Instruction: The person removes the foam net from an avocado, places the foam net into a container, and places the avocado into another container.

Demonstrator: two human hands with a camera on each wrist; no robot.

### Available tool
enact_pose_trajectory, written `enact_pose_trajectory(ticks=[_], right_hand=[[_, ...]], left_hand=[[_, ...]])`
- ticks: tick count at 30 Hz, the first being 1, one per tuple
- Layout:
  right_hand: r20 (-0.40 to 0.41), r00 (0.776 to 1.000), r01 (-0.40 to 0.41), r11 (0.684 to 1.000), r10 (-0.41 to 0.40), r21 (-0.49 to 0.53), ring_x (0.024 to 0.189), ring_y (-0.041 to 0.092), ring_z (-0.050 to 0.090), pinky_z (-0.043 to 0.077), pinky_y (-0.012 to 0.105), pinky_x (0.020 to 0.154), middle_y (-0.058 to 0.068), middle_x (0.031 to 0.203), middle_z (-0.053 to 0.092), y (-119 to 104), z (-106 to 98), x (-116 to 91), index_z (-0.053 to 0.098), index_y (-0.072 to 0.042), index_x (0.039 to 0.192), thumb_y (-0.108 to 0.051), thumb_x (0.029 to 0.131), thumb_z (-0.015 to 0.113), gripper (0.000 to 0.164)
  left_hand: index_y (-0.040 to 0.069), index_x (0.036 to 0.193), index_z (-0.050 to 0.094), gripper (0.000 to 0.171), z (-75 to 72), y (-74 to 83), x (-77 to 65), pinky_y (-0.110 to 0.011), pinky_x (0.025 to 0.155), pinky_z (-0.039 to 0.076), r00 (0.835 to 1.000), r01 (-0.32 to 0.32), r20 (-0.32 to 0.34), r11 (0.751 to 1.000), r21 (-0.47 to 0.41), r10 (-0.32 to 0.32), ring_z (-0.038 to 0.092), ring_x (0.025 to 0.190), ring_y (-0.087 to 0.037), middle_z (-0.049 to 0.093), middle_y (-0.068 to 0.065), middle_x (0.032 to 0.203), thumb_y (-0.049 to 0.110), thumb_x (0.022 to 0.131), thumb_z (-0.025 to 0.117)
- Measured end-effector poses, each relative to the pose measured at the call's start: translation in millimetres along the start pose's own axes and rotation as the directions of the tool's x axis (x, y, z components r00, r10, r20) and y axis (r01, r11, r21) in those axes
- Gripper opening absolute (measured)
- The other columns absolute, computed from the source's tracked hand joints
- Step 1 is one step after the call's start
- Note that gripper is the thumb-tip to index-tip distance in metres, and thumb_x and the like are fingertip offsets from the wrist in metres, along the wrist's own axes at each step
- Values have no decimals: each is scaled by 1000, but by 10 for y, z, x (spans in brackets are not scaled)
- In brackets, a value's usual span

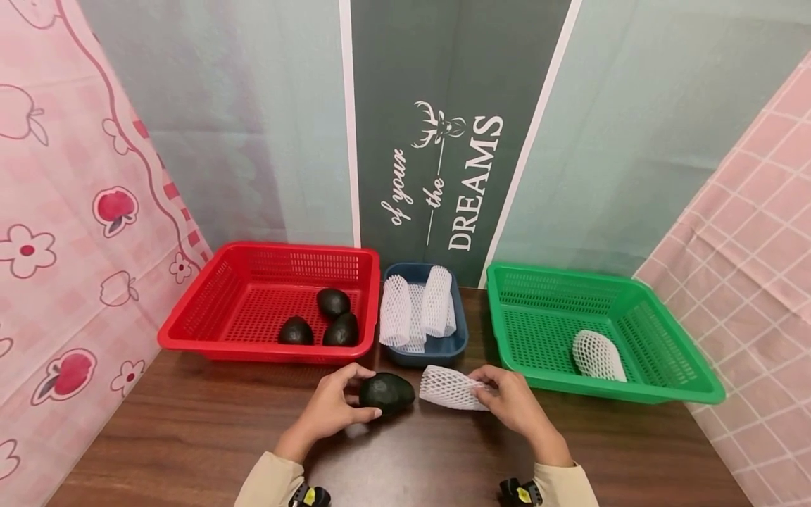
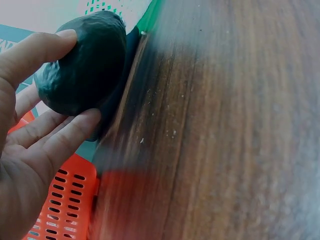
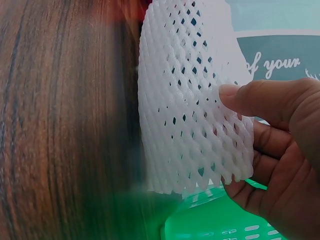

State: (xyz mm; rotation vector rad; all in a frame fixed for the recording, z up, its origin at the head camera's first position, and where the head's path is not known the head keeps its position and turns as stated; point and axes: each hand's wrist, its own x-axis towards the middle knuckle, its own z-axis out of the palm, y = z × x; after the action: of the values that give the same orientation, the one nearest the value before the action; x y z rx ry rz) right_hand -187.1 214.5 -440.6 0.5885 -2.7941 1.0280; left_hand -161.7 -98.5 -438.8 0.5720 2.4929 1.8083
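My left hand (image 1: 338,401) grips a dark green avocado (image 1: 388,393) between thumb and fingers, its narrow end pointing right. In the left wrist view the avocado (image 2: 87,62) sits at the fingertips. My right hand (image 1: 510,398) pinches a white foam net sleeve (image 1: 451,388) by its right end. The sleeve's open left end faces the avocado, with a small gap between them. Seen from the right wrist, the foam net sleeve (image 3: 192,100) lies between the thumb and the fingers.
A red basket (image 1: 190,331) at left holds several avocados (image 1: 333,303). Behind my hands, a blue tray (image 1: 461,338) holds several foam net sleeves (image 1: 437,301). At right, a green basket (image 1: 526,331) contains one net-covered piece (image 1: 598,355). All stand on the brown wooden table (image 1: 405,465).
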Motion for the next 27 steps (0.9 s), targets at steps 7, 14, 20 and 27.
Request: enact_pose_trajectory(ticks=[7, 14, 20, 27], right_hand=[[-39, 999, 24, 999, -25, -32, 76, 9, 57, 47, 29, 66, -9, 83, 62, -45, -6, -30, 67, -15, 85, -3, 76, 74, 17], [-77, 995, 62, 996, -67, -65, 66, 5, 49, 43, 26, 59, -11, 77, 56, -139, -46, -2, 67, -13, 83, -3, 74, 76, 16], [-87, 995, 43, 999, -45, -21, 59, 5, 45, 40, 24, 52, -10, 68, 55, -235, -99, 111, 66, -10, 85, -4, 76, 75, 14], [-107, 993, 53, 999, -51, 12, 58, 6, 47, 41, 24, 51, -9, 69, 57, -315, -210, 188, 66, -10, 85, -5, 77, 74, 12]], left_hand=[[-3, 103, 59, 46, -26, 20, -48, -34, 67, 53, 1000, -23, -6, 1000, 0, 23, 62, 84, -32, 61, -17, 103, -6, 63, 81], [-6, 103, 58, 47, -123, 73, -120, -36, 66, 54, 995, -100, -6, 995, 20, 100, 64, 80, -30, 60, -19, 101, -9, 61, 81], [-2, 106, 59, 50, -172, -47, -148, -34, 67, 54, 994, -104, -20, 993, 54, 106, 64, 81, -24, 61, -13, 101, -3, 62, 83], [11, 107, 60, 52, -232, -250, -178, -30, 69, 53, 992, -114, -47, 991, 68, 117, 65, 81, -21, 61, -2, 101, 7, 62, 86]])
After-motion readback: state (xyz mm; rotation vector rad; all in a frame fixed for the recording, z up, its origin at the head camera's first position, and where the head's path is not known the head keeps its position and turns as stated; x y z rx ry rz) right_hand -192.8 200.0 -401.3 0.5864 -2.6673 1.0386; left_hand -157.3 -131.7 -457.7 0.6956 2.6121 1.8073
